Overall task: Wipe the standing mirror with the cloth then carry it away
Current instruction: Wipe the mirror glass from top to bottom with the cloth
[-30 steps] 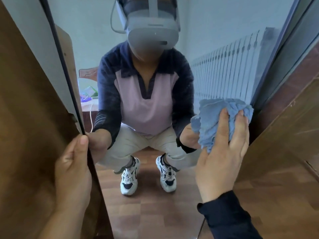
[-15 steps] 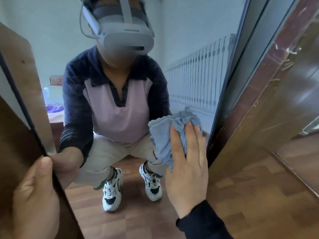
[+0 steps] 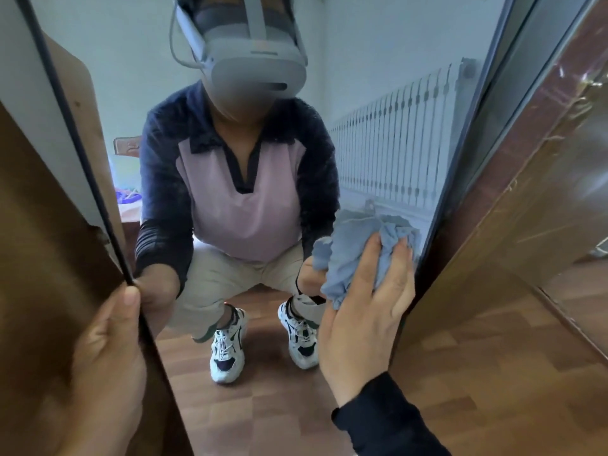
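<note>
The standing mirror (image 3: pixel 378 103) fills the middle of the view, thin dark frame on both sides. Its glass reflects a crouching person in a headset. My left hand (image 3: pixel 108 360) grips the mirror's left frame edge low down, thumb on the front. My right hand (image 3: pixel 365 311) presses a crumpled blue cloth (image 3: pixel 355 255) flat against the glass near the lower right edge, fingers spread over the cloth.
A brown wooden panel (image 3: pixel 39 245) stands behind the mirror on the left. A glossy brown wooden door or cabinet (image 3: pixel 513 205) rises close on the right. Wood-pattern floor (image 3: pixel 513 383) lies at lower right. A white radiator appears only as a reflection.
My right hand slid the cloth left across the glass, then back right toward the mirror's right edge, lower than a second ago. My left hand stays on the left frame.
</note>
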